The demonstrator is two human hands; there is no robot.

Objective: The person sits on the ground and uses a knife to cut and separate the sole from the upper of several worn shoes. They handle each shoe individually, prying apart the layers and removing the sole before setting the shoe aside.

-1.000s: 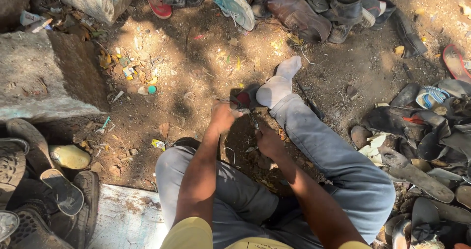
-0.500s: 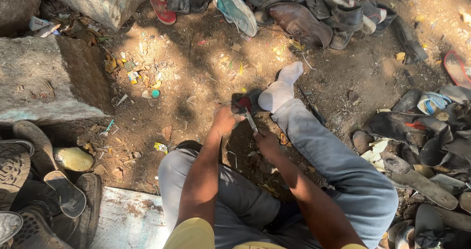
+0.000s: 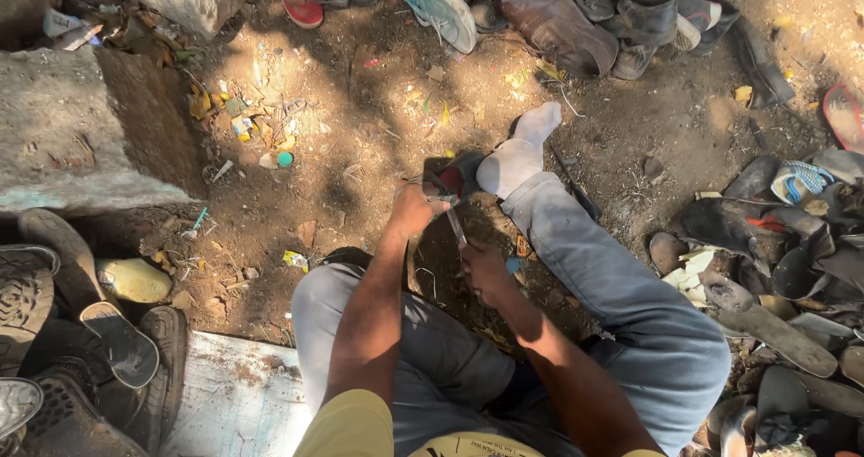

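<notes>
Gripping a thin blade (image 3: 456, 228), my right hand (image 3: 486, 273) sits nearer me; its length runs up toward my left hand (image 3: 414, 210), clenched on a dark shoe piece (image 3: 454, 176).

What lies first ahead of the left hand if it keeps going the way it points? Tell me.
The left hand points up the frame, away from the body. Right ahead is the dark shoe piece with red, which it seems to grip already, beside the white-socked foot. Depth is hard to judge.
</notes>
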